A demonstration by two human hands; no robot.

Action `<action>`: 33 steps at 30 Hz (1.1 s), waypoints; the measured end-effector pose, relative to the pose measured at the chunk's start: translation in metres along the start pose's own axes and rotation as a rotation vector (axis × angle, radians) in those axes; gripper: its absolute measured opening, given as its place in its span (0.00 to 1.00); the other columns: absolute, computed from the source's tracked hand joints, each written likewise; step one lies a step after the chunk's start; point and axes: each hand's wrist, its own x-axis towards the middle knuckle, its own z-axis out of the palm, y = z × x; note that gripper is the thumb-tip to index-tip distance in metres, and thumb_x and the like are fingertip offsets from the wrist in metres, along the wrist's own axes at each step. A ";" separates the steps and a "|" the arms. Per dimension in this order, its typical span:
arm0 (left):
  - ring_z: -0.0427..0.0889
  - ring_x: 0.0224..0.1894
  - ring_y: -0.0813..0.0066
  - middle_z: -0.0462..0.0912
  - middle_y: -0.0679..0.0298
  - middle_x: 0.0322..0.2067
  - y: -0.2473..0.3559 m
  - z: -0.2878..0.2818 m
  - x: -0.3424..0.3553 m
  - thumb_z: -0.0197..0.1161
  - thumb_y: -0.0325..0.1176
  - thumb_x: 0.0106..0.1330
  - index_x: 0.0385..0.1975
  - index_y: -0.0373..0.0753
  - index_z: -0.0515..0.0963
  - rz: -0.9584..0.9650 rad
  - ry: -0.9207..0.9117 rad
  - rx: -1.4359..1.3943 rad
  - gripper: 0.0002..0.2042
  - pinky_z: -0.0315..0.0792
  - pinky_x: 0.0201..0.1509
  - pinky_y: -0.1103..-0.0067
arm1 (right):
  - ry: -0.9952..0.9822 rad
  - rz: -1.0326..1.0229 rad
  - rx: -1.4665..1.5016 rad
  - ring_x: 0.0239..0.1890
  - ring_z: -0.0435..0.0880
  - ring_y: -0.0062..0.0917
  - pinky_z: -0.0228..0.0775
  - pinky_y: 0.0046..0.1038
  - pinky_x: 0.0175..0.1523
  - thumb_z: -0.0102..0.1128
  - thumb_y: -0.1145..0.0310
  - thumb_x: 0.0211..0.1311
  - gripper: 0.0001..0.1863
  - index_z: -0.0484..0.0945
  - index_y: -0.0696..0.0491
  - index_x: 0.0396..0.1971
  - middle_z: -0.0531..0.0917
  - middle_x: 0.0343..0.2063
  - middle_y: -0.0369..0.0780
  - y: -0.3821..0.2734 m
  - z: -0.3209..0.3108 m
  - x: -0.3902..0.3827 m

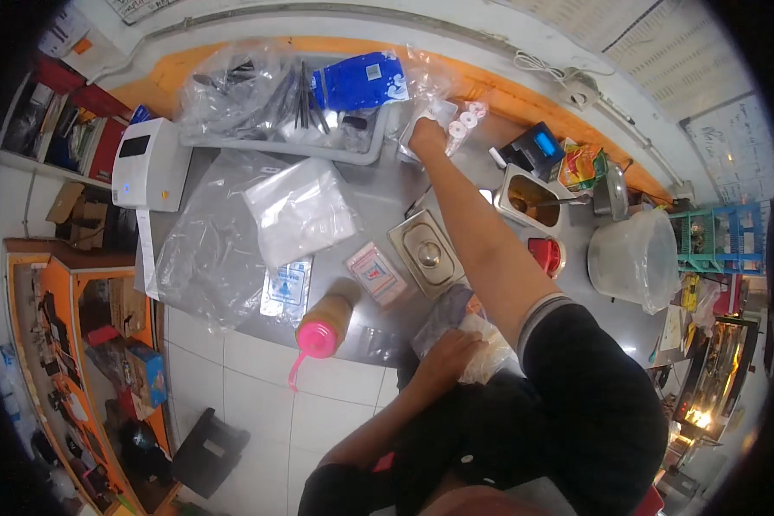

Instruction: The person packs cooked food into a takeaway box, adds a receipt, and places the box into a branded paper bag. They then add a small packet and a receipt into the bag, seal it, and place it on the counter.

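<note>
Close to my body, at the front edge of the metal table, my left hand (450,354) has its fingers closed on a clear plastic bag (488,348) with pale contents I cannot make out. My right arm stretches across the table to the back. There my right hand (426,138) is closed at a whitish plastic-wrapped item, beside a clear pack of white rolls (466,120); the fingertips are hidden. Under and beside the outstretched arm stands a lidded steel container (426,254). A squeeze bottle with a pink cap (318,338) stands to the left of my left hand.
A grey tray (318,148) of plastic-wrapped items fills the back left, near a white printer (149,163). Clear bags (301,206) and small packets (376,273) lie mid-table. On the right are an open steel container (529,199), a red-lidded tub (545,255) and a white bucket (632,262).
</note>
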 end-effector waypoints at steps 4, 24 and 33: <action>0.76 0.53 0.56 0.79 0.58 0.52 0.007 -0.006 0.001 0.59 0.27 0.60 0.50 0.38 0.79 0.007 -0.008 0.027 0.17 0.69 0.59 0.66 | 0.078 -0.065 0.032 0.50 0.85 0.45 0.78 0.41 0.54 0.56 0.74 0.57 0.12 0.85 0.57 0.40 0.85 0.44 0.52 0.000 -0.019 -0.016; 0.84 0.43 0.62 0.85 0.54 0.39 0.007 -0.021 0.018 0.63 0.19 0.53 0.38 0.35 0.84 -0.054 -0.023 -0.085 0.12 0.76 0.49 0.70 | -0.219 -0.431 0.769 0.32 0.79 0.17 0.70 0.18 0.33 0.64 0.80 0.55 0.04 0.85 0.59 0.31 0.82 0.27 0.35 0.258 -0.164 -0.350; 0.82 0.42 0.68 0.86 0.58 0.36 0.039 -0.013 0.018 0.65 0.19 0.48 0.33 0.37 0.87 -0.167 0.280 0.181 0.12 0.74 0.48 0.74 | 0.362 -0.505 0.651 0.26 0.78 0.36 0.71 0.33 0.30 0.69 0.76 0.49 0.10 0.74 0.56 0.27 0.74 0.26 0.41 0.177 -0.047 -0.437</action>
